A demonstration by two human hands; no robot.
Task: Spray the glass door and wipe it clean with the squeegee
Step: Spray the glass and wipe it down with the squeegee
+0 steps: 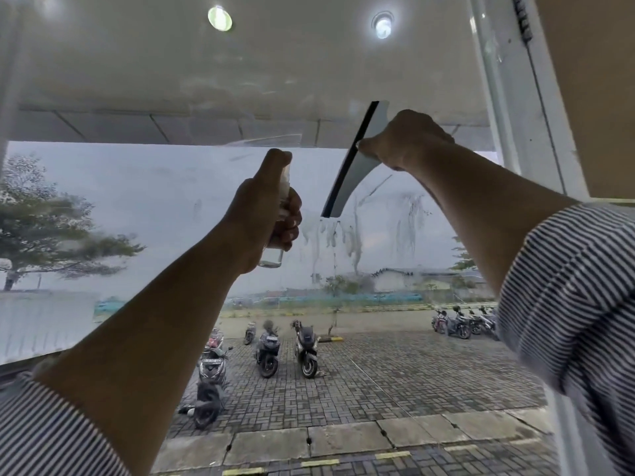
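Note:
The glass door (165,201) fills the view in front of me, wet with spray and streaked by drips below the squeegee. My left hand (264,207) is raised and wrapped around a small clear spray bottle (275,259), thumb on its top. My right hand (402,139) grips a white squeegee (357,163) with a black rubber blade. The blade lies tilted against the glass, up and to the right of the bottle. The squeegee's handle is hidden inside my fist.
A white door frame (494,97) runs down the right side beside a tan wall (591,80). Through the glass I see parked scooters (268,352) on a paved lot, a tree (44,214) and ceiling lights (220,18).

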